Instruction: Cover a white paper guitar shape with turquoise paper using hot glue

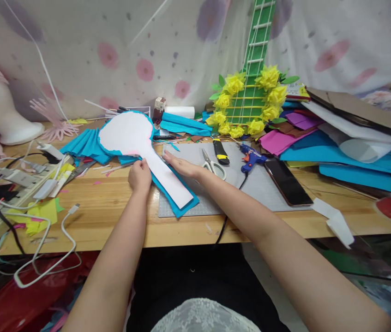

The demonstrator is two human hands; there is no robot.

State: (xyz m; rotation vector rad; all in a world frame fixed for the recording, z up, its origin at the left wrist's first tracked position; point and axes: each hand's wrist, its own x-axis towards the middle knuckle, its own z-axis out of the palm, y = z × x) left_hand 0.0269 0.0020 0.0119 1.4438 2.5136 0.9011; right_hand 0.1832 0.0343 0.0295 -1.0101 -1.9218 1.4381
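Note:
A white guitar-shaped cutout [126, 133] lies on blue crepe paper [177, 210], which shows around its edges. Its round body points to the back left, and its long neck slants toward the front right. My left hand [140, 175] is closed at the left edge where the neck meets the body, with fingers curled on the blue paper's border. On the other side of the neck, my right hand [183, 166] lies flat with fingers stretched out, touching the paper's right edge. Pleated blue paper [86, 145] fans out left of the body.
A grey cutting mat [250, 193] holds scissors [212, 163], a yellow-black utility knife [220, 152], a blue glue gun [251, 157] and a phone [288, 182]. Behind stands a green guitar model [247, 103] with yellow flowers. Coloured sheets [351, 157] pile up right; a power strip [8, 203] with cables sits left.

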